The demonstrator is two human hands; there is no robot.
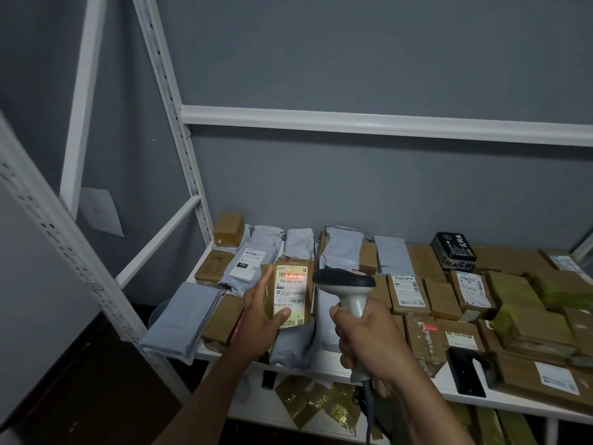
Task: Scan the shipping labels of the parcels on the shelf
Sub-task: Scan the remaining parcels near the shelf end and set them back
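1. Your left hand (261,319) has a small brown parcel (288,292) lifted up off the shelf (324,364), thumb curled over the lower front and the other fingers wrapped round its left edge.
2. The parcel's shipping label (290,293) faces you, upright, and there's a red scan line glowing across the barcode at the top of it.
3. Your right hand (369,335) is wrapped tight round the grip of the white scanner (348,285), which sits just right of the parcel with its dark head turned toward the label. Its cable hangs down below your fist.
4. Under and behind all that, the shelf is packed with more stuff: grey poly mailers (340,248) on the left and far side, brown cardboard boxes (407,293) across the middle and right, several showing white labels.
5. A black box (454,250) with white print sits at the far right, on top of the brown ones.
6. A black flat device (465,375) lies near the front edge, right of your scanner hand.
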